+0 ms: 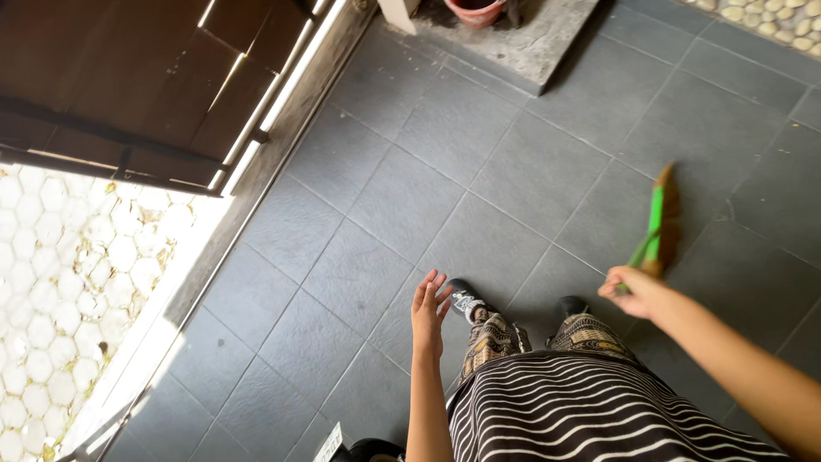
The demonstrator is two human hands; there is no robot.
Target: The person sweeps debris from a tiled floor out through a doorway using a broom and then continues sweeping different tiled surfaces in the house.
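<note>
Looking down, the biggest thing here is the floor (402,197), made of many dark grey tiles. Everything else is placed from the broom (660,224).

Far to the left of the broom stands one brown wooden gate (128,77), swung open, with bright white paving (60,282) past it. Up and to the left of the broom sits one stone slab (530,43) with one red pot (475,10) on it. Up and to the right of the broom is a patch of pebbles (778,17). Below the broom are two black shoes (466,299), one for each foot.

The right hand (633,291) is closed around the green handle at the low end of the broom. The brush end points up and away, and I cannot tell if it touches the floor. The left hand (430,310) is left of the broom, well apart from it. Its fingers are spread open and it holds nothing.

What could go wrong? I think a wide swing could knock the red pot. Only one hand holds the broom, so it might slip.
</note>
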